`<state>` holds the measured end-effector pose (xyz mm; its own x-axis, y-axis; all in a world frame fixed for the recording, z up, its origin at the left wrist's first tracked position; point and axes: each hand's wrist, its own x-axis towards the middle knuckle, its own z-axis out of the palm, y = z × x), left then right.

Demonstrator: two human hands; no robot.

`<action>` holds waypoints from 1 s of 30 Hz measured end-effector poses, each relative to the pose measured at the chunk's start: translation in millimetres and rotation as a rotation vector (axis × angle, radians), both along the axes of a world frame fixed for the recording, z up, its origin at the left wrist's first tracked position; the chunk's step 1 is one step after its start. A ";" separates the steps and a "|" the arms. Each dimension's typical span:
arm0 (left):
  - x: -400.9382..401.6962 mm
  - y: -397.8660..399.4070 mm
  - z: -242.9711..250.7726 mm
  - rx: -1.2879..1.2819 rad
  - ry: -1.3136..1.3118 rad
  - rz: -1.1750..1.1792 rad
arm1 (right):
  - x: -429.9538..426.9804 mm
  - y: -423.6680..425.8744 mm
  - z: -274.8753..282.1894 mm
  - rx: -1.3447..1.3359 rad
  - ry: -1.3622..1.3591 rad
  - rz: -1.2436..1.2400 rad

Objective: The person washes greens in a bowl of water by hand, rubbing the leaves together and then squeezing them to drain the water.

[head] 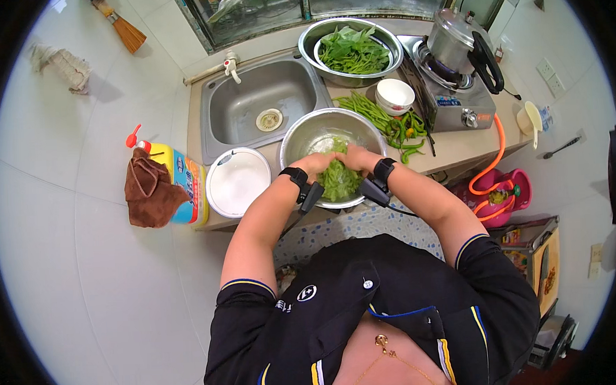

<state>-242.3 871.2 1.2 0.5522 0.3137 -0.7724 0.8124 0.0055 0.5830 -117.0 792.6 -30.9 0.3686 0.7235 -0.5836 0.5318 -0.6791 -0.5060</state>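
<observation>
My left hand [317, 164] and my right hand [356, 157] meet over a steel basin [298, 129], both closed around light green shredded vegetable [338, 181]. More of the shreds lie in the basin below my hands, and the basin's inside looks wet. My fingertips are partly hidden by the hands and the shreds. A white enamel-like bowl [238, 182] stands left of the basin. Beyond it, a large steel basin [308, 65] holds leafy greens [354, 51] in a white-rimmed container.
A sink [224, 114] with a tap [231, 68] lies back left. Green beans [363, 106], green peppers [405, 130] and a white bowl [395, 95] are at right, beside a gas stove [457, 106] bearing a pressure cooker [450, 37]. A cloth-draped jug [185, 186] stands far left.
</observation>
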 end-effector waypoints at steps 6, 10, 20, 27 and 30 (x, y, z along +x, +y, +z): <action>-8.4 6.9 -52.3 -0.482 -0.342 0.470 | -19.7 -7.5 21.4 0.217 0.634 -0.288; -8.4 4.4 -19.4 -0.526 -0.492 0.533 | -6.7 -7.6 11.0 0.447 0.664 -0.340; -21.6 8.9 -7.3 0.194 -0.453 0.362 | -3.1 -19.5 37.7 0.379 0.285 0.035; -32.3 22.0 -27.2 0.815 -0.218 -0.179 | 11.2 -13.8 13.8 0.227 -0.379 0.258; -26.2 -6.2 17.1 0.457 -0.015 0.125 | -7.0 -19.8 29.2 0.104 -0.259 0.072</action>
<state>-268.5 865.0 18.4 0.4986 0.6847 -0.5316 0.8131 -0.1570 0.5605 -124.0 772.8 -1.7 0.4415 0.8042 -0.3978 0.6974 -0.5866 -0.4118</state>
